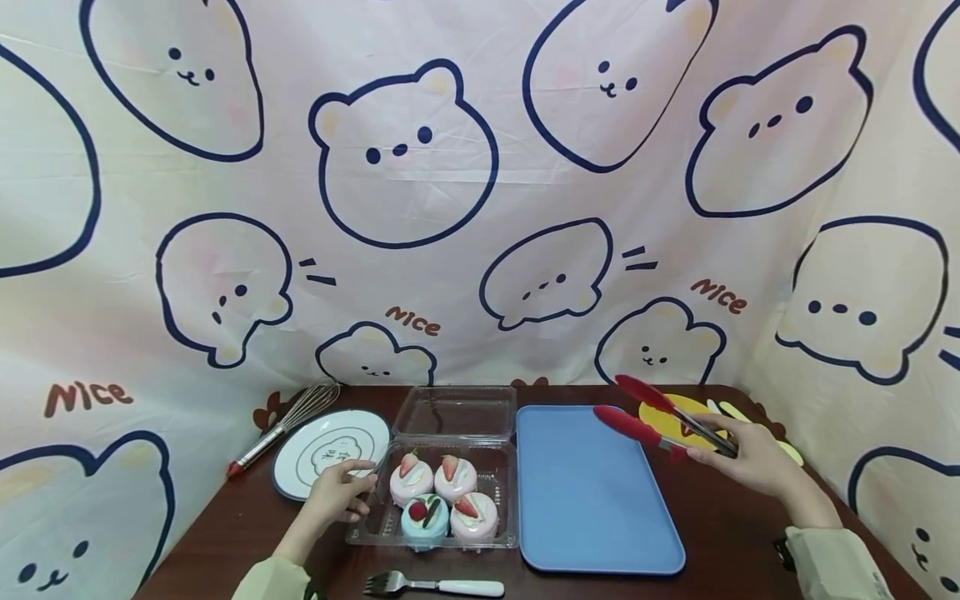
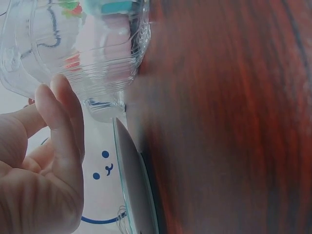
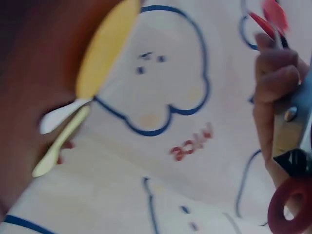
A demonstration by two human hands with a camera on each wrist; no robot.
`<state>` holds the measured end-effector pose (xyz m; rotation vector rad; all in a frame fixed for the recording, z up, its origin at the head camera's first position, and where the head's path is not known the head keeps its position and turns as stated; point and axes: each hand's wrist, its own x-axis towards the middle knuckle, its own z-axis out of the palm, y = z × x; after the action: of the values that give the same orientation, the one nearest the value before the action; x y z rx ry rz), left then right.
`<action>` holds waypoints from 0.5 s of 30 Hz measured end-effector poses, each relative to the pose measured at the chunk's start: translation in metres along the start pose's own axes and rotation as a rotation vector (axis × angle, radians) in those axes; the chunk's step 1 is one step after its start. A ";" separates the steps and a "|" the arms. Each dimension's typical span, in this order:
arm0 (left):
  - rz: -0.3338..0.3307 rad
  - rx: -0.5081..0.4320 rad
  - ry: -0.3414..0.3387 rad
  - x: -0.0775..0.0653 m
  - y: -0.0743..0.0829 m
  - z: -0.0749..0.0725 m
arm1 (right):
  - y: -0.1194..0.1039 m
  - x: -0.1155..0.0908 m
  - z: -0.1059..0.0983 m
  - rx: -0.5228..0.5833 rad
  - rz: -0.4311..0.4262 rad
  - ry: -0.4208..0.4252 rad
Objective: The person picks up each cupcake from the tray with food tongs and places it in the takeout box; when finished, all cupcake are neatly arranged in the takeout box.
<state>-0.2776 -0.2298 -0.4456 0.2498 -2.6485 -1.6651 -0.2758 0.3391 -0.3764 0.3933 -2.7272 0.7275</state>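
Observation:
My right hand [image 1: 753, 468] grips a pair of tongs [image 1: 632, 427] with red tips, held above the right edge of the blue tray [image 1: 592, 500]; the tips are spread apart with nothing between them. In the right wrist view a red ring [image 3: 278, 207] shows at the tongs' handle end. By the left side of a clear plastic cake box [image 1: 372, 531] is my left hand [image 1: 333, 496], fingers slightly bent, fingertips close to its wall; contact cannot be told. Inside stand three pink cakes [image 1: 480, 527] topped with strawberry and one blue cake [image 1: 424, 533]. The lid [image 1: 456, 414] is folded back.
A white plate [image 1: 292, 454] with a blue rim lies behind the left hand, beside a whisk [image 1: 288, 421]. At the front lies a fork [image 1: 468, 588] with a white handle. Beyond the tongs are a yellow round board [image 1: 654, 407] and pale-handled utensils [image 3: 61, 144].

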 end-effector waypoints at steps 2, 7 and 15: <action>0.000 0.000 0.000 0.000 -0.001 0.000 | 0.009 -0.002 0.004 -0.026 0.021 0.046; -0.001 -0.003 -0.003 0.000 -0.002 0.000 | 0.029 -0.004 0.014 -0.088 0.046 0.134; -0.001 0.000 -0.009 0.001 -0.001 0.000 | 0.059 -0.007 0.026 -0.111 0.112 0.127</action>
<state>-0.2787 -0.2308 -0.4469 0.2440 -2.6545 -1.6708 -0.2942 0.3762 -0.4267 0.1651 -2.6708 0.6037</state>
